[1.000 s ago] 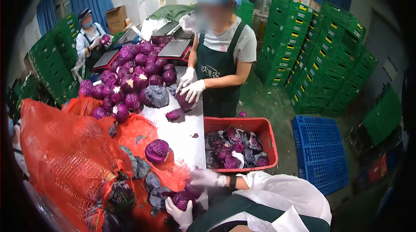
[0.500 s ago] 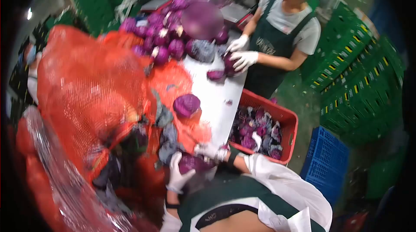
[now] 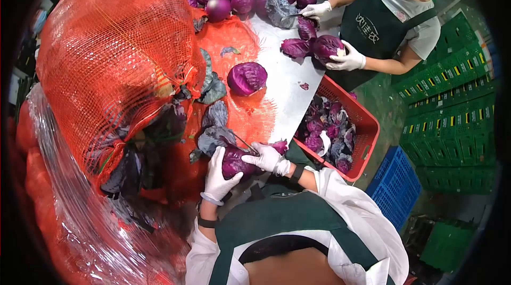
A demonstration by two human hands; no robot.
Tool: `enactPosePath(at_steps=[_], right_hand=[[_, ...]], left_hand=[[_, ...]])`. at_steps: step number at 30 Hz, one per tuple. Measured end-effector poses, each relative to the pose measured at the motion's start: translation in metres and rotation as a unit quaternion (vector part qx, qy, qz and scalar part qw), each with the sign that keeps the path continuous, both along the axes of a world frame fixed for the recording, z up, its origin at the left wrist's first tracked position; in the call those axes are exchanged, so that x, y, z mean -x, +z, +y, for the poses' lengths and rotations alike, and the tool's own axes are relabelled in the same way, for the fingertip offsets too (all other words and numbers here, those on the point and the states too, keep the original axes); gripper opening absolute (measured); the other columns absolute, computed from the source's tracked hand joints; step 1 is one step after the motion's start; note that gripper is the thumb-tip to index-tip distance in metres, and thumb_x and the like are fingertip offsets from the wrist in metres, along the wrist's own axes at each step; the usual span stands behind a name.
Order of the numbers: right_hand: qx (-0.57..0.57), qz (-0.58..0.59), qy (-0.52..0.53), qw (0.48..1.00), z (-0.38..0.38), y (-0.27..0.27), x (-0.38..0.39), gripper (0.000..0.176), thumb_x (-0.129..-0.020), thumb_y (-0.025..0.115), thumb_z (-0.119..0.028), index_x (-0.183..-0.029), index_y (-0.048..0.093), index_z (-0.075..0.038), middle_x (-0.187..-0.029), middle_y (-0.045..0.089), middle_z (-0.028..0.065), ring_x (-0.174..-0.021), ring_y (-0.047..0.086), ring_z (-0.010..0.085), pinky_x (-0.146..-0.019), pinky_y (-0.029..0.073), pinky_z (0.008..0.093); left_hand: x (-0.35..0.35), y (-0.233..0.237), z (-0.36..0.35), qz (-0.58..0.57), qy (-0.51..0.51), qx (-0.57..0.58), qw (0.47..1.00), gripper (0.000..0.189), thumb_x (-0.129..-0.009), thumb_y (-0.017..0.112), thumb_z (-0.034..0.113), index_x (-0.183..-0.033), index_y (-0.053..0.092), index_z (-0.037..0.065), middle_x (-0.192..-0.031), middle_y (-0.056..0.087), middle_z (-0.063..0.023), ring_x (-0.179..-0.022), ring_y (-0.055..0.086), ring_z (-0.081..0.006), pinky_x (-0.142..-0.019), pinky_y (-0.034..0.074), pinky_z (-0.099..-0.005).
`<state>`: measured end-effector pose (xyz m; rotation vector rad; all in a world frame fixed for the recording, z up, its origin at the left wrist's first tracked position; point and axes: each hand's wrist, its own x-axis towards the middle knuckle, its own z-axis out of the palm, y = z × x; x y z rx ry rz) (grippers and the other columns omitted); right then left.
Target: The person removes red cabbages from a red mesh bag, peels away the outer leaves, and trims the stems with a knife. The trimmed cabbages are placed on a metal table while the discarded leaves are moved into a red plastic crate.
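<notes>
My left hand [image 3: 217, 174], in a white glove, wraps round the side of a red cabbage [image 3: 235, 163] close to my apron. My right hand [image 3: 266, 158], also gloved, is closed on a knife, whose thin dark blade [image 3: 243, 143] points up and left over the cabbage. A loose purple leaf [image 3: 279, 146] lies just beyond my right hand. Greyish outer leaves [image 3: 215, 137] lie beyond the cabbage. Another red cabbage [image 3: 247, 78] rests farther up on orange netting [image 3: 239, 40].
Orange mesh sacks [image 3: 117, 45] bulge at left, partly under clear plastic film [image 3: 69, 178]. A co-worker [image 3: 372, 24] across the white table [image 3: 290, 80] handles a cabbage. A red crate [image 3: 367, 125] holds trimmings; blue [image 3: 394, 186] and green crates [image 3: 450, 136] stand right. Several cabbages [image 3: 242, 2] are heaped behind.
The view has shifted and sharpened. The co-worker's hands have moved apart, one now on the cabbage's near side. My hands stay at the cabbage, and the knife blade now shows.
</notes>
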<state>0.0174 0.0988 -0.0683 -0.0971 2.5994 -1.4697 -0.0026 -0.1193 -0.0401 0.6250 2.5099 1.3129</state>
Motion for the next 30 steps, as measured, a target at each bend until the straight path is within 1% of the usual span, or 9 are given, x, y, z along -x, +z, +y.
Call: enactPosePath(at_steps=[2,6,10,16,18,20,23,29,30], right_hand=[[0.001,-0.056,-0.023,0.998,0.0,0.019,0.002,0.051,-0.084,0.059,-0.048,-0.111,0.057,-0.005,-0.098,0.063,0.0206,-0.085,0.063,0.0348,-0.071,0.049,0.0403],[-0.083,0.046,0.0,0.996,0.009,0.055,0.003,0.047,-0.082,0.061,-0.048,-0.089,0.052,-0.002,-0.077,0.061,0.0185,-0.073,0.062,0.0359,-0.063,0.047,0.0417],[-0.197,-0.025,0.037,0.979,0.029,0.06,0.01,0.052,-0.08,0.06,-0.054,-0.088,0.052,-0.004,-0.073,0.06,0.018,-0.072,0.061,0.0362,-0.063,0.047,0.0425],[-0.052,0.027,-0.011,0.998,0.036,0.029,0.016,0.034,-0.091,0.051,-0.034,-0.108,0.06,-0.006,-0.076,0.064,0.0133,-0.071,0.064,0.0306,-0.067,0.049,0.0399],[0.032,-0.164,-0.017,0.986,0.036,0.029,0.021,0.034,-0.091,0.052,-0.031,-0.115,0.059,-0.007,-0.077,0.065,0.01,-0.071,0.064,0.0214,-0.068,0.049,0.0353],[0.079,-0.17,-0.039,0.982,0.036,0.012,0.022,0.033,-0.09,0.055,-0.025,-0.118,0.059,-0.008,-0.089,0.068,0.0086,-0.08,0.063,0.0154,-0.075,0.049,0.0306],[0.099,-0.168,-0.081,0.978,0.038,0.006,0.019,0.033,-0.09,0.059,-0.029,-0.11,0.061,-0.003,-0.072,0.064,0.0063,-0.067,0.055,0.0103,-0.066,0.047,0.0288],[-0.06,-0.044,-0.089,0.993,0.062,-0.038,-0.001,0.031,-0.089,0.058,-0.028,-0.106,0.061,-0.002,-0.08,0.065,0.0142,-0.074,0.063,0.019,-0.069,0.048,0.0341],[-0.107,-0.149,-0.078,0.98,0.072,-0.016,0.001,0.033,-0.089,0.057,-0.028,-0.11,0.06,-0.003,-0.085,0.066,0.0173,-0.08,0.065,0.0219,-0.071,0.049,0.0337]], left_hand=[[0.004,0.015,0.009,0.003,-0.043,0.025,0.999,0.084,-0.068,0.077,0.027,-0.136,0.035,0.002,-0.141,0.03,-0.0216,-0.132,0.029,-0.0345,-0.108,0.026,-0.0414],[-0.001,0.004,0.045,0.029,0.001,-0.038,0.999,0.088,-0.061,0.08,0.044,-0.127,0.042,0.001,-0.133,0.039,-0.022,-0.122,0.037,-0.0394,-0.103,0.032,-0.0463],[-0.005,0.0,0.075,0.12,0.007,0.044,0.992,0.085,-0.061,0.077,0.045,-0.124,0.045,-0.002,-0.124,0.048,-0.0237,-0.115,0.044,-0.0398,-0.1,0.034,-0.0471],[0.0,-0.003,0.063,0.082,-0.021,-0.01,0.996,0.09,-0.063,0.077,0.045,-0.131,0.041,-0.001,-0.128,0.047,-0.0216,-0.119,0.043,-0.0391,-0.102,0.033,-0.0459],[0.003,-0.003,0.049,0.042,-0.028,-0.028,0.998,0.084,-0.066,0.076,0.044,-0.131,0.043,0.001,-0.13,0.046,-0.0189,-0.124,0.039,-0.0364,-0.105,0.03,-0.0441],[0.007,-0.011,0.038,0.01,-0.034,-0.078,0.996,0.082,-0.066,0.076,0.044,-0.129,0.045,0.002,-0.13,0.046,-0.0177,-0.125,0.038,-0.0355,-0.106,0.029,-0.0431],[0.013,-0.01,0.032,0.007,-0.054,-0.076,0.996,0.078,-0.066,0.076,0.043,-0.126,0.048,0.003,-0.13,0.046,-0.0169,-0.127,0.037,-0.0351,-0.106,0.028,-0.0437],[0.018,-0.017,0.022,-0.026,-0.094,-0.124,0.987,0.073,-0.067,0.076,0.04,-0.125,0.049,0.003,-0.131,0.046,-0.0159,-0.129,0.035,-0.0351,-0.108,0.025,-0.0437],[0.018,-0.02,0.013,-0.051,-0.083,-0.162,0.982,0.072,-0.068,0.076,0.038,-0.124,0.049,0.003,-0.132,0.046,-0.0152,-0.129,0.035,-0.0348,-0.108,0.025,-0.0432]])
